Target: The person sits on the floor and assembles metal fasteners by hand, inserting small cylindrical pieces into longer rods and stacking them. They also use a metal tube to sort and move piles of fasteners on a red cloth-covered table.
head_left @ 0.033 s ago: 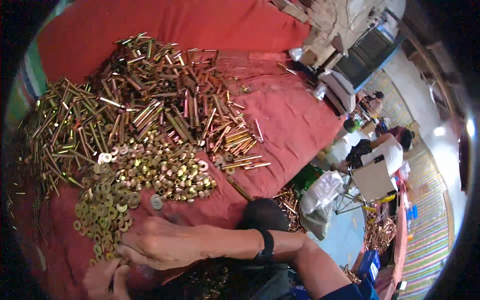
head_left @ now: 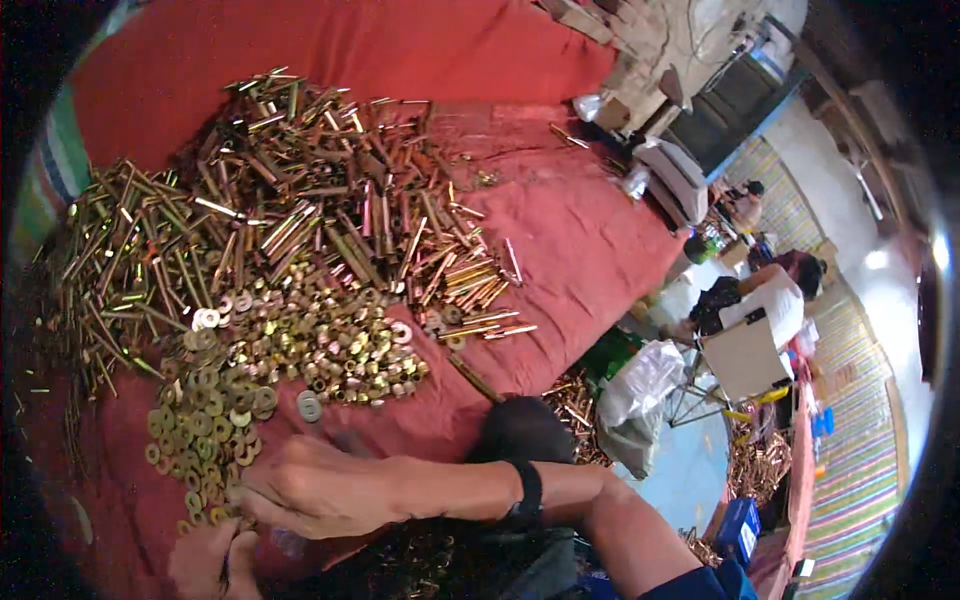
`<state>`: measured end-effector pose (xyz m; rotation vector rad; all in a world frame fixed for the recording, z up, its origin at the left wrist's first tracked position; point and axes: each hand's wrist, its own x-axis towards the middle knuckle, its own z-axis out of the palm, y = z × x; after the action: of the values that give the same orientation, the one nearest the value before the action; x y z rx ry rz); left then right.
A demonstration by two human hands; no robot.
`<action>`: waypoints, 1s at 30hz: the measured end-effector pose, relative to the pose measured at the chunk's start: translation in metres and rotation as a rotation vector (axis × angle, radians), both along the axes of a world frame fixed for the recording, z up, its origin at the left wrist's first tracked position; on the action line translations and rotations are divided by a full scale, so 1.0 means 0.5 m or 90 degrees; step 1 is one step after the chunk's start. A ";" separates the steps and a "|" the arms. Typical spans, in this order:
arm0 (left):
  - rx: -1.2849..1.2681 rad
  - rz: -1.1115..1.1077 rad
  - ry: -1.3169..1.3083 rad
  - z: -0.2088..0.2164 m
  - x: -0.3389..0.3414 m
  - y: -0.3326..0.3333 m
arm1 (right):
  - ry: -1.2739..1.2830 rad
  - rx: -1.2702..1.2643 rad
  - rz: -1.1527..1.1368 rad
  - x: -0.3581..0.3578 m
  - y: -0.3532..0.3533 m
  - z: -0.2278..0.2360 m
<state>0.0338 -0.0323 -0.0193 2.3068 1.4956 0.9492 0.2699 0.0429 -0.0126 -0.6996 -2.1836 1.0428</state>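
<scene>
My right hand (head_left: 318, 490) reaches in from the lower right, with a dark band (head_left: 528, 487) round its wrist. Its fingers are closed in a pinch at the tips of my left hand (head_left: 205, 560), low at the left. The left fingers are pressed together too. Whatever lies between the two hands is too small or hidden to make out. Right beside them is a pile of flat metal washers (head_left: 205, 425). Beyond it lies a heap of short brass-coloured nuts or sleeves (head_left: 320, 345). A large mound of long metal bolts or rods (head_left: 300, 185) spreads farther back.
Red cloth (head_left: 560, 230) lies under the piles. One loose rod (head_left: 474, 378) is close to my dark-clothed knee (head_left: 525, 430). To the right are more metal parts (head_left: 572, 405), a whitish plastic bag (head_left: 640, 400) and a blue box (head_left: 738, 530). Another person (head_left: 775, 295) sits farther off.
</scene>
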 end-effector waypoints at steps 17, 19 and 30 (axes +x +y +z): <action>-0.147 -0.207 -0.169 0.029 -0.004 0.039 | 0.145 0.085 0.043 0.019 0.021 0.023; -0.010 -0.256 -0.116 0.017 -0.008 0.049 | 0.055 0.074 0.043 0.023 0.017 0.025; -0.082 -0.235 -0.201 0.011 -0.011 0.044 | 0.175 0.151 0.020 0.026 0.022 0.025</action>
<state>0.0284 -0.0101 -0.0138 2.1180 0.9364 1.0159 0.2828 0.0539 0.0001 -0.3905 -2.0379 0.8224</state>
